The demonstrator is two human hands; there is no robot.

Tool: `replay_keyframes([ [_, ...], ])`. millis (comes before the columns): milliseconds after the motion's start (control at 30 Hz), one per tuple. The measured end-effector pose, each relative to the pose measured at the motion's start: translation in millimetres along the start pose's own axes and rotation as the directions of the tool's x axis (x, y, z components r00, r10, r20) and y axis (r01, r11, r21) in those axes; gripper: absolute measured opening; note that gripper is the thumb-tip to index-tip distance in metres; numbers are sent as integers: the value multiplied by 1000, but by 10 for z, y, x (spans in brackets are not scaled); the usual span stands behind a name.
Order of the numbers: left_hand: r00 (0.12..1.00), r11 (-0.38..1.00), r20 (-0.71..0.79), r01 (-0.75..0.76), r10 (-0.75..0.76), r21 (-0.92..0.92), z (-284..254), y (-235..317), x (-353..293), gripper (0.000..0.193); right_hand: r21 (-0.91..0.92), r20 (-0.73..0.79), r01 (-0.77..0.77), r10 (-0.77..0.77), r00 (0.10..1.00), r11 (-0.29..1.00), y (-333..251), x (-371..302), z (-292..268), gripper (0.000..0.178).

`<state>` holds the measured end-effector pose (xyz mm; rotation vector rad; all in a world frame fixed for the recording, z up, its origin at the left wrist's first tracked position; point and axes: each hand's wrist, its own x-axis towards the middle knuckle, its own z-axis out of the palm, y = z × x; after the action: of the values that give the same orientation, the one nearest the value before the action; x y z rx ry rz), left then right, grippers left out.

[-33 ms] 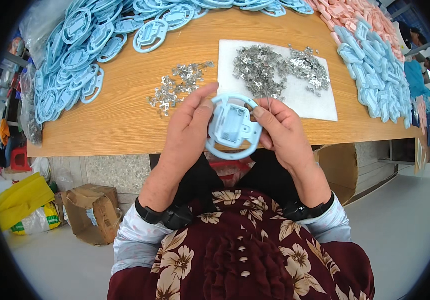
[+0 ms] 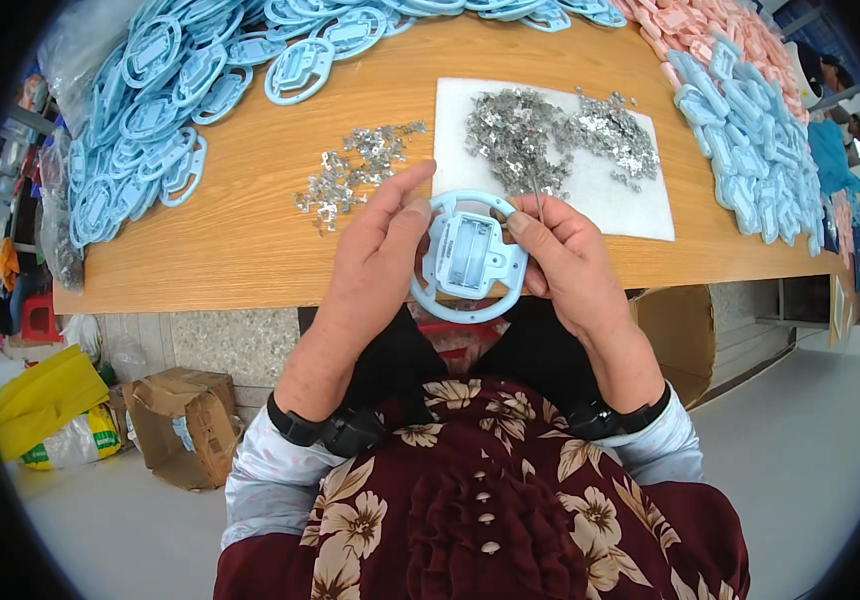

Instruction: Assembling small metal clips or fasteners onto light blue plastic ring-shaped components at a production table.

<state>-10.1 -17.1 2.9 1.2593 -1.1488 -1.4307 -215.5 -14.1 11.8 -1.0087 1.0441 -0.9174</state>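
Observation:
Between my two hands is a light blue plastic steering-wheel-shaped part, held over the table's front edge, its rectangular compartment facing up. My left hand grips the left rim, thumb on top and index finger stretched out beyond it. On the upper right, my right hand pinches the rim with its thumb. A slim metal tool pokes up from the right hand's fingers; its full shape is hidden. Just beyond, small metal contact pieces lie heaped on a white foam sheet.
More metal pieces lie loose on the wooden table. Blue wheel-shaped parts are piled at left and back. Blue plastic pieces and pink ones are heaped at right. A cardboard box stands on the floor.
The wheel-shaped part has tilted slightly in my hands, so its compartment shows more squarely. The metal tool leans a little differently; my hands have barely moved.

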Motion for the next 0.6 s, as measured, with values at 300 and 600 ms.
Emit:
replay_keyframes([
  [300,852,563,434,-521,293,642,33,144,91,38,-129,1,-5,6,1000,992,-39,-27,-132,24],
  [600,929,936,368,96,38,-339,-33,-53,77,45,-312,-36,304,-331,943,900,22,-61,120,26],
])
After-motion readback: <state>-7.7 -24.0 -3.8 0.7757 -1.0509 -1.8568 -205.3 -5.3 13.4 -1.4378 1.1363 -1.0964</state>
